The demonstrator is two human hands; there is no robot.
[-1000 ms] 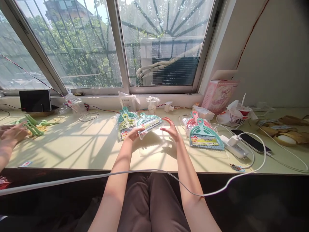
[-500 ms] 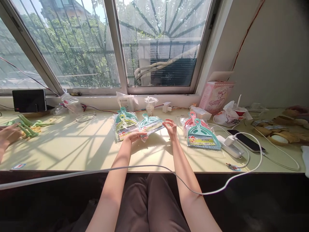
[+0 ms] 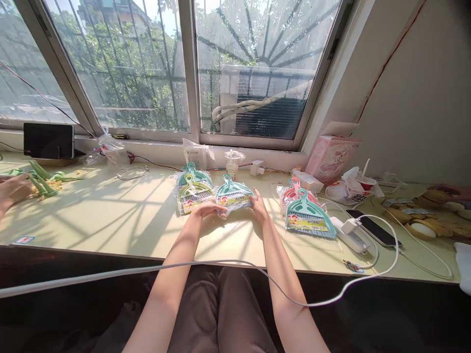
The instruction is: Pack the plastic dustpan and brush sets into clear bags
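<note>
Middle dustpan set: this blue-green pan and brush (image 3: 233,194) is in clear wrap near the middle of the table (image 3: 121,215), handle toward the window (image 3: 140,73). I can't tell if its bottom edge touches the table.
Left hand: this hand (image 3: 208,209) is nearly closed, pinching the set's near left corner.
Right hand: this hand (image 3: 259,208) is curled closed on the set's right edge.
Slippery wrap: it looks smooth and crinkly, so a loose pinch could let the set slide or turn.
Left pile: a yellow-green set (image 3: 195,190) lies just beside the left hand, so a bump could push it crooked.
Drink cup: it stands just behind the handle (image 3: 232,170); pushing the set too far back could tip it.
White cable: it (image 3: 91,280) crosses in front of both arms (image 3: 177,260) to a charger (image 3: 350,225); a snag could tug that.
Right pile: a blue-green set (image 3: 309,218) lies in front of a pink set (image 3: 294,186).
Table top: pale yellow, striped with sun and shadow.
Room: a pink box (image 3: 331,159) stands by the grey wall (image 3: 423,98); another person's hand (image 3: 14,191) is far left.
</note>
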